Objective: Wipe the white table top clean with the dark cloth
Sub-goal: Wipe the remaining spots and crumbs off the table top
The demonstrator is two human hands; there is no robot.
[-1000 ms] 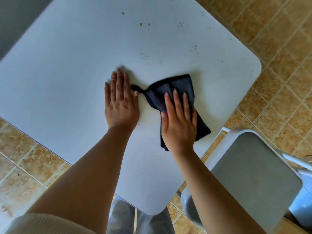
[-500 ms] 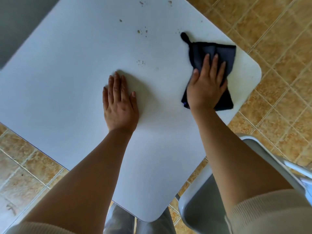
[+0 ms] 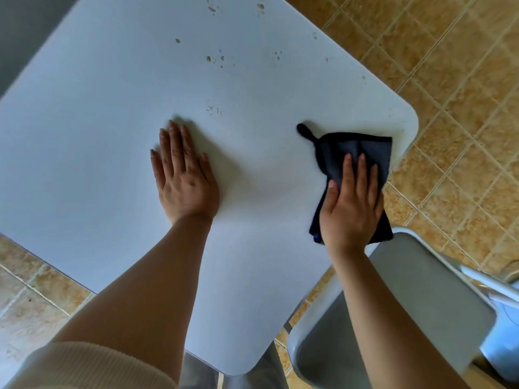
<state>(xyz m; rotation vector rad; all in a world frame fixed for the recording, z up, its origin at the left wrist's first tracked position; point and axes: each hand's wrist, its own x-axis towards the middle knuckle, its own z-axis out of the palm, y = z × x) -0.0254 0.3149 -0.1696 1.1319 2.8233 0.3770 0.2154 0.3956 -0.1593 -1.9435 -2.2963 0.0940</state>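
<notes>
Near the table [image 3: 98, 141] edge, dark cloth [image 3: 356, 148] under flat right hand [image 3: 349, 211] (fingers spread), left hand [image 3: 184, 178] flat, empty

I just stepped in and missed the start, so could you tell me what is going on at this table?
A person is wiping a white table top with a dark cloth. The right hand presses flat on the cloth near the table's right edge, where part of the cloth hangs over the side. The left hand lies flat on the bare table, apparently bracing. Crumbs remain scattered on the far part of the table, so the job is not finished. A grey chair stands beside the table.
</notes>
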